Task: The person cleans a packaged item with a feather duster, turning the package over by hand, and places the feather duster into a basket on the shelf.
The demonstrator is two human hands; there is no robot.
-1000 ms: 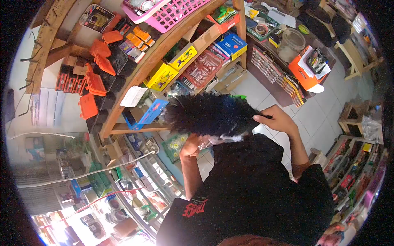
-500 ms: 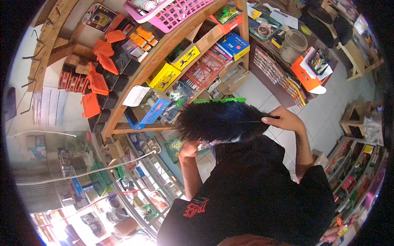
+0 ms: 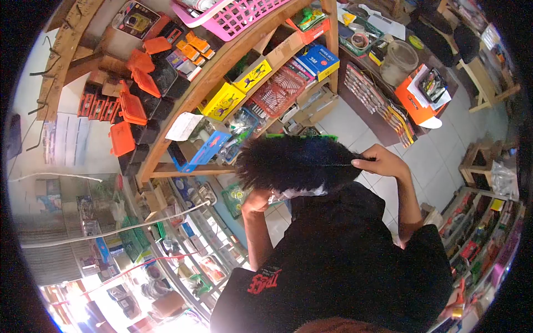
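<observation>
A black bushy duster (image 3: 300, 164) lies sideways across both hands in front of my chest, with a thin pale line running along its right end. My right hand (image 3: 383, 162) grips that end, thumb on top and fingers curled beneath. At the other end, my left hand (image 3: 256, 201) is closed under the bristles, which hide most of its fingers. Something whitish, like clear plastic (image 3: 311, 191), shows below the duster beside my left hand; I cannot make out what it is.
Wooden shelves (image 3: 194, 91) hold yellow boxes (image 3: 223, 101), a blue box (image 3: 319, 60) and a pink basket (image 3: 236, 19). Orange-lidded cases (image 3: 132, 108) stand at upper left. A glass display case (image 3: 189, 244) is at lower left. White floor tiles (image 3: 438, 161) lie beyond my right hand.
The duster has shifted very slightly left, and the green strip behind it is more covered. Both hands keep their hold; the view has moved a little.
</observation>
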